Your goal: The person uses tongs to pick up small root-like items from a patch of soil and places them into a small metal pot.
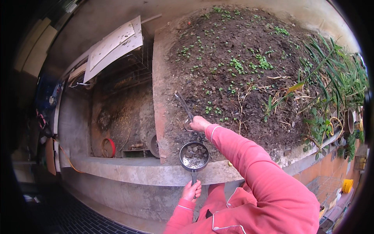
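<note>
My left hand (191, 190) is closed round the black handle of a small saucepan (194, 156) at the ledge of a raised soil bed. Dark grey lumps fill the far part of the pan, and whitish powder covers the near part. Above the pan, my right hand (200, 124) grips a pair of metal tongs (184, 105). The arms of the tongs point up and left over the soil, and a ring-like handle part shows beside my fingers. I cannot tell whether their tips hold anything.
Small green seedlings (236, 65) grow across the soil bed (204, 87). Long-leaved plants (336, 67) stand at right. A pale tiled ledge (122, 172) borders the bed. On the left lies a sunken pen with a red ring-shaped container (108, 147) under a white board (114, 48).
</note>
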Demonstrator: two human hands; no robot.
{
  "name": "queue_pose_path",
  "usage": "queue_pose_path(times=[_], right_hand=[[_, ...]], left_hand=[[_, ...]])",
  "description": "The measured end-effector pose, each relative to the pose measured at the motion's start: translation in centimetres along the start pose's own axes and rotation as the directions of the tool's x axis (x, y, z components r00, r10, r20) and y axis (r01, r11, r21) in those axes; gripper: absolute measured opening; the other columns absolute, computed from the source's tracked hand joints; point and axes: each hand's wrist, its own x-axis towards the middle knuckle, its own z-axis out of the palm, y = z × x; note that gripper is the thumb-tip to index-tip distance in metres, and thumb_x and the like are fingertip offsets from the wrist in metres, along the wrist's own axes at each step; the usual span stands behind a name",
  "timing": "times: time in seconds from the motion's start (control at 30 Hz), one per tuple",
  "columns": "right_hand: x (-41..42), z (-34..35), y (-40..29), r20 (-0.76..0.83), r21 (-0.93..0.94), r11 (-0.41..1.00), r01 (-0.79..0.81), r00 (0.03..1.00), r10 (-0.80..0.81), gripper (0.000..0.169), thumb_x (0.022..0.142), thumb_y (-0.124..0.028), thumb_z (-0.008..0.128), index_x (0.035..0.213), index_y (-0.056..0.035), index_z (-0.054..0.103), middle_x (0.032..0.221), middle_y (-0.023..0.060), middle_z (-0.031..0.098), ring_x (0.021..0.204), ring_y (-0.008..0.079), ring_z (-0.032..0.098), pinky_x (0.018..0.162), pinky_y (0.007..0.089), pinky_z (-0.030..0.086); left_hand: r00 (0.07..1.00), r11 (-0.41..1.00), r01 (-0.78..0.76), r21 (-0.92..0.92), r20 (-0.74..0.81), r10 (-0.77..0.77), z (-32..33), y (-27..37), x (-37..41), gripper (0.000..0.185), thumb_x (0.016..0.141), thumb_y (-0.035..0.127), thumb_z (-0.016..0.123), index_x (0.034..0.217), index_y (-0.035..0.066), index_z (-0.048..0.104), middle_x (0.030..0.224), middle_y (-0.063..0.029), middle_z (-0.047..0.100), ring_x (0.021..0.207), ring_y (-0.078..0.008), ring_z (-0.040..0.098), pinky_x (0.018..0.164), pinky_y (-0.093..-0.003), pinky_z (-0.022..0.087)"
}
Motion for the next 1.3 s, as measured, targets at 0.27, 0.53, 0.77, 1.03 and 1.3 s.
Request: queue_pose_path(times=[0.27,0.53,0.77,1.03,1.3], right_hand=[[-4.9,0.4,1.0,-0.008,0.227,0.974,0.013,1.0,-0.012,0.029,0.071,-0.022,0.047,0.074,0.005,0.057,0.072,0.0231,0.057,0.07,0.0324,0.058,0.063,0.0392,0.045],[-31.3,-6.0,0.4,0.176,0.289,0.957,-0.035,0.984,-0.018,0.028,0.078,-0.025,0.046,0.084,0.0029,0.049,0.068,0.0168,0.054,0.062,0.0251,0.055,0.057,0.0358,0.043],[-43.2,-7.9,0.7,0.049,0.191,0.953,-0.236,0.972,0.231,0.034,0.073,-0.031,0.051,0.083,0.0014,0.049,0.07,0.0199,0.056,0.067,0.0335,0.056,0.06,0.0379,0.043],[-47.3,-4.8,3.0,-0.074,0.664,0.676,-0.318,0.872,0.483,0.024,0.075,-0.022,0.05,0.082,0.0008,0.051,0.067,0.0048,0.053,0.064,0.0118,0.05,0.059,0.0277,0.041],[-41.2,-7.4,9.9,0.045,0.704,0.59,-0.396,0.853,0.519,0.029,0.075,-0.022,0.046,0.053,-0.0032,0.049,0.046,0.0024,0.044,0.039,0.0118,0.04,0.037,0.027,0.029]], left_hand=[[0.999,1.0,-0.003,-0.02,-0.045,0.002,-0.3,0.9,1.2,0.01,0.081,0.01,0.052,0.083,0.01,0.043,0.058,0.001,0.039,0.04,-0.0042,0.032,0.033,-0.0173,0.025],[0.997,0.996,-0.072,0.06,-0.013,0.073,1.4,3.6,6.0,0.011,0.08,0.012,0.053,0.082,0.011,0.042,0.057,0.0012,0.039,0.04,-0.0043,0.033,0.032,-0.0176,0.025],[0.994,0.979,-0.06,0.194,0.102,0.041,3.8,3.6,5.1,0.012,0.08,0.013,0.053,0.083,0.011,0.042,0.057,0.0018,0.038,0.04,-0.0042,0.033,0.032,-0.0173,0.025],[0.985,0.93,0.062,0.362,0.128,-0.116,6.0,1.6,1.3,0.011,0.08,0.012,0.053,0.082,0.011,0.043,0.057,0.0022,0.038,0.04,-0.004,0.032,0.033,-0.0171,0.025],[0.976,0.915,0.129,0.382,0.115,-0.186,8.5,-0.9,-0.2,0.009,0.08,0.011,0.052,0.082,0.01,0.044,0.055,0.0033,0.035,0.039,-0.0033,0.03,0.032,-0.0166,0.023]])
